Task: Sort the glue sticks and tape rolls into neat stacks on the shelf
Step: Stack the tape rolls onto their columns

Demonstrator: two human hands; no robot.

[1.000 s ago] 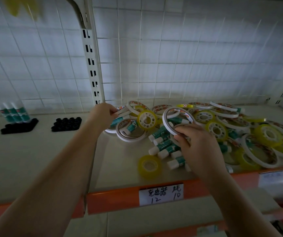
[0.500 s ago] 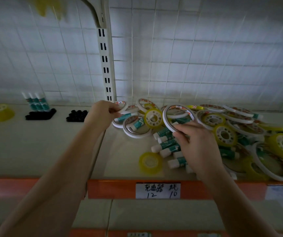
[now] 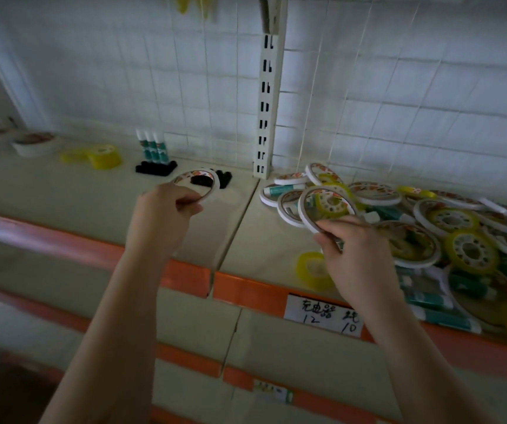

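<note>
My left hand point(image 3: 163, 206) pinches a thin white tape ring point(image 3: 207, 179) above the left shelf section, in front of a black holder. My right hand point(image 3: 353, 249) pinches another thin white tape ring point(image 3: 304, 209) at the left edge of the mixed pile point(image 3: 429, 228) of white rings, yellow tape rolls and green-and-white glue sticks. Three glue sticks point(image 3: 151, 148) stand upright in a black holder point(image 3: 155, 168) at the back left. Stacked yellow tape rolls point(image 3: 105, 156) and white tape rings point(image 3: 33, 143) sit further left. A lone yellow tape roll point(image 3: 311, 269) lies near the front edge.
A slotted white upright point(image 3: 269, 96) divides the two shelf sections in front of a wire grid back. The shelf's orange front rail point(image 3: 246, 290) carries a handwritten price label point(image 3: 325, 313). A second black holder point(image 3: 224, 179) lies behind the left ring. Lower shelves run below.
My left hand has lifted a white tape ring out of the pile and carried it left over the shelf divider. The view has swung left, showing the sorted stacks. My right hand still holds its ring.
</note>
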